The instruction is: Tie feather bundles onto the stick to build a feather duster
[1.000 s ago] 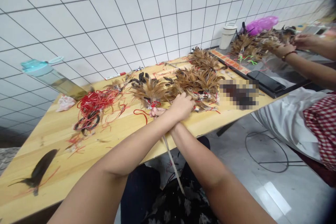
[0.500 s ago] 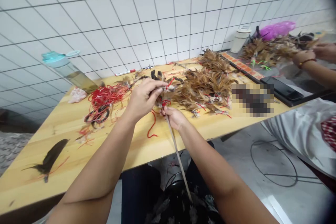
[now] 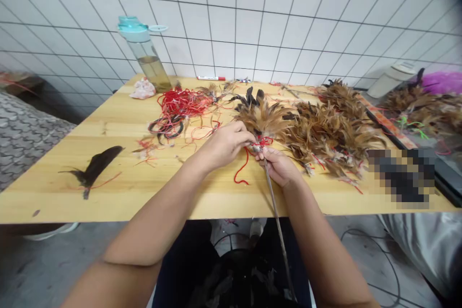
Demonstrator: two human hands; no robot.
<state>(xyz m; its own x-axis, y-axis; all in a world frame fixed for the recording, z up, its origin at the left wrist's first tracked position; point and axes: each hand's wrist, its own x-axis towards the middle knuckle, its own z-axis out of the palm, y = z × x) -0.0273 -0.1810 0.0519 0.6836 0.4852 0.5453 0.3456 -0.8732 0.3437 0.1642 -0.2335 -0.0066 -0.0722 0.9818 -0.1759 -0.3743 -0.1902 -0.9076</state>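
Note:
My right hand (image 3: pixel 279 166) is closed around the upper part of a thin stick (image 3: pixel 276 211), which slants down past the table edge between my legs. Brown and black feathers (image 3: pixel 266 118) fan out from the top of the stick, bound at their base with red string (image 3: pixel 264 142). My left hand (image 3: pixel 229 144) reaches in from the left, its fingertips pinched at the tied base of this feather bundle. Exactly what those fingertips grip is partly hidden. A loose tail of red cord (image 3: pixel 240 175) lies on the table below them.
More tied brown feather bundles (image 3: pixel 332 130) are heaped to the right. At left lie a red string tangle (image 3: pixel 187 103), black-handled scissors (image 3: pixel 168 127) and a dark feather (image 3: pixel 103 163). A water bottle (image 3: pixel 149 62) and a marker (image 3: pixel 211 78) are near the tiled wall.
My left hand has come down from above to the bound base on the stick, bringing its small red-tied tuft in. The right hand still grips the stick. My view has turned left.

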